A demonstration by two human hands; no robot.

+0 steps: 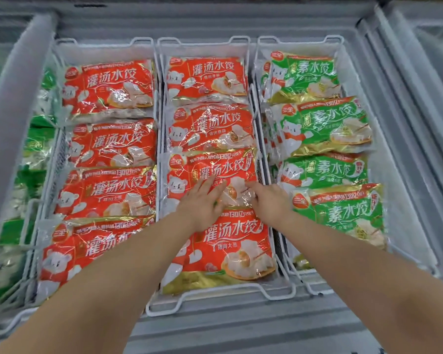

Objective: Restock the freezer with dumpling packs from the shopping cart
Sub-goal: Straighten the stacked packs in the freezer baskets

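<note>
An open chest freezer [407, 139] holds three white wire baskets of dumpling packs. The middle basket [215, 300] carries red packs in a row. Both my hands lie flat on the third red pack [189, 172] from the back. My left hand [202, 203] presses its lower middle with fingers straight. My right hand [269, 200] touches its lower right corner, fingers stretched out. Just in front lies another red pack [230, 249], partly under my wrists. The shopping cart is out of sight.
The left basket [44, 210] holds red packs [110, 88], the right basket [340, 47] green packs [327, 129]. More green packs [36, 149] lie under the glass lid on the far left. A sliding lid frame [420, 60] runs along the right. The freezer's front rim [241, 325] is below.
</note>
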